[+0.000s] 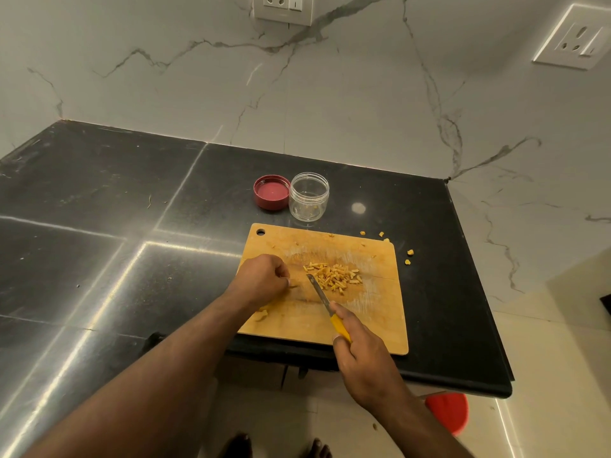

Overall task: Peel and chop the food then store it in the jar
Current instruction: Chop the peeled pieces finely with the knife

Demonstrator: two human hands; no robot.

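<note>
The fingers (281, 276) of the left hand (261, 277) were curled tightly, knuckles up, on the chopping board (373, 328); they appeared to pinch a small scrap at the fingertips, but what it was could not be told. The right hand (360, 355) was wrapped round the yellow handle of the knife (325, 300), index finger laid along the spine, blade tip angled toward the pile.

Head view: the chopped food (334, 276), short yellow-orange sticks, lay heaped near the middle of the board, just beyond the blade. One unchopped scrap (262, 315) lay at the board's near-left edge beside the left wrist. Several stray bits (409, 252) sat off the board on the black bench (99, 209), to the far right.

Handling, as judged: the pieces looked light, small and firm, likely to scatter if swept quickly. They would be best gathered with the flat of the blade or pinched in small lots, not gripped singly.

Containers: the clear plastic jar (308, 196) stood upright and uncapped just behind the board, holding only a few pieces at the bottom. Its red lid (271, 192) lay inverted, touching or nearly touching the jar's left side. Most of the food remained to be transferred.
</note>
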